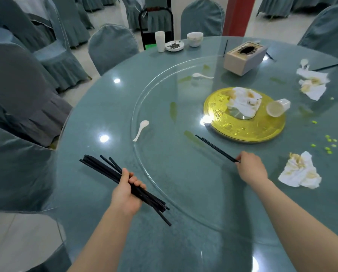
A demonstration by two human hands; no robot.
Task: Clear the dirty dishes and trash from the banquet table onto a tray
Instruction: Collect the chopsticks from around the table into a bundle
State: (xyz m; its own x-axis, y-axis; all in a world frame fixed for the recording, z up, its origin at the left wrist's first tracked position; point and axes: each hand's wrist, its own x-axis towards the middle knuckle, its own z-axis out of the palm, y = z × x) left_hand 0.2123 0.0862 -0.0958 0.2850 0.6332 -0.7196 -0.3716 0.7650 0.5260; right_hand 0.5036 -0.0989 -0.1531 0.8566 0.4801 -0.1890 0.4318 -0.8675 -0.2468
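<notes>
My left hand grips a bundle of several black chopsticks above the near left part of the round glass-topped table. My right hand pinches the near end of a black chopstick pair that lies on the glass turntable. A gold plate at the middle holds crumpled dirty napkins and a tipped plastic cup. A white spoon lies at the turntable's left rim. Another soiled napkin lies to the right of my right hand.
A tissue box, a second spoon and more napkins sit farther back. At the far edge stand a bowl, a small dish and stacked cups. Covered chairs ring the table. Green scraps lie at right.
</notes>
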